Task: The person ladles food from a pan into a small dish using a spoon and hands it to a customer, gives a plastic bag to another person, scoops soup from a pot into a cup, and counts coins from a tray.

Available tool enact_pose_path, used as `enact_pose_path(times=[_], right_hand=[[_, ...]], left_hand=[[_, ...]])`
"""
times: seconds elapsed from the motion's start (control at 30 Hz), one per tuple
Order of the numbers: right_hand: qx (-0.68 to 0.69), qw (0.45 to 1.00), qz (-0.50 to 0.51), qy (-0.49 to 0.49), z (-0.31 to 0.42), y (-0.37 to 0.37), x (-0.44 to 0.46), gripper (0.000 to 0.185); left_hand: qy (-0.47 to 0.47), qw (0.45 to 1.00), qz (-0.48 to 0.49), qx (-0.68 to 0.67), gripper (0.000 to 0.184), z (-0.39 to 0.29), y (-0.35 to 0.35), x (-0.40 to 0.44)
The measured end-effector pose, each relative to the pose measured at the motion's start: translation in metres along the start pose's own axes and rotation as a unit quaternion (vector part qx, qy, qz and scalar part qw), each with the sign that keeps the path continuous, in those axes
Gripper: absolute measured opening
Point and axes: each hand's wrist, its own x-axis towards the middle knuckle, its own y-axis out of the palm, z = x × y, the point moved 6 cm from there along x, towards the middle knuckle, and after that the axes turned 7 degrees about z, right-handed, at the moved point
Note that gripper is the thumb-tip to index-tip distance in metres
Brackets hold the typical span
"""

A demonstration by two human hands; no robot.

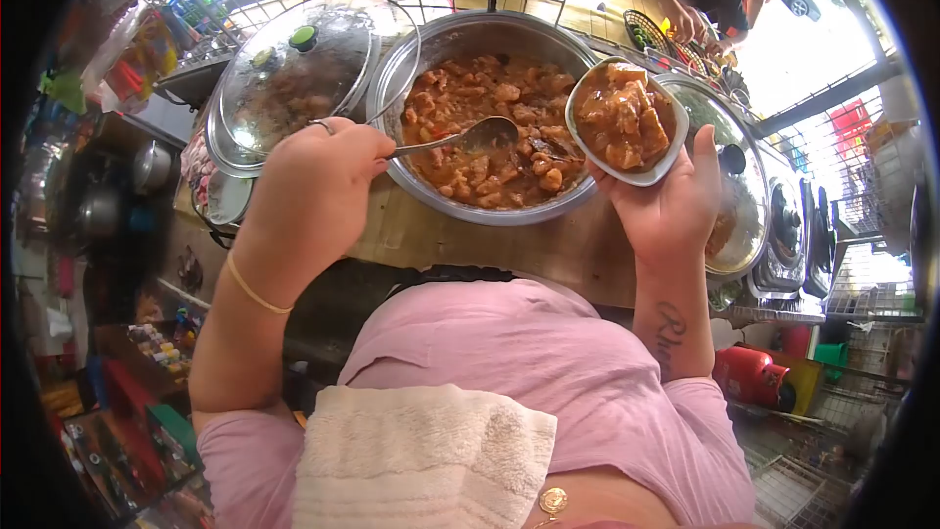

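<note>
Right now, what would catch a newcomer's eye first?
Likely the big pot of stew, at upper centre. The right hand holds a filled bowl at its right rim; the left hand holds a spoon at the stew. Left of the pot sits a clear lid with a green knob.

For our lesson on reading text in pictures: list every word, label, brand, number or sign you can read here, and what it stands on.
"Rh…": tattoo on the right forearm; its remaining letters are unclear.
Pendant: any marking is too small to read.
Small containers at left: any labels are too blurred.
Bowl, spoon and pot: no readable text.
</note>
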Motion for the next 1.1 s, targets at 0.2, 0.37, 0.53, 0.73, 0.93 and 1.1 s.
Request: enact_pose_path(times=[0.2,0.37,0.53,0.73,0.93,1.1], right_hand=[[-0.016,1.000,-0.011,0.009,0.007,-0.006,-0.001,0.072],[-0.010,1.000,-0.007,0.009,0.007,-0.007,-0.001,0.073],[-0.017,1.000,-0.002,-0.012,0.018,-0.008,-0.004,0.073],[-0.029,0.999,0.007,-0.025,0.029,-0.012,-0.004,0.073],[-0.035,0.999,0.004,-0.030,0.031,-0.007,-0.004,0.075],[-0.020,0.999,0.017,-0.025,0.030,-0.003,-0.006,0.075]], left_hand=[[0.025,0.998,0.023,-0.047,0.007,-0.019,0.007,0.005],[0.062,0.996,0.044,0.036,0.014,-0.025,0.052,0.004],[0.040,0.993,0.069,-0.082,0.015,-0.010,0.061,0.005],[0.016,0.998,-0.007,-0.057,0.017,-0.005,0.026,0.011],[0.089,0.993,-0.073,0.039,0.021,-0.010,0.037,0.050],[0.066,0.997,-0.007,0.033,0.020,-0.014,0.060,0.066]])
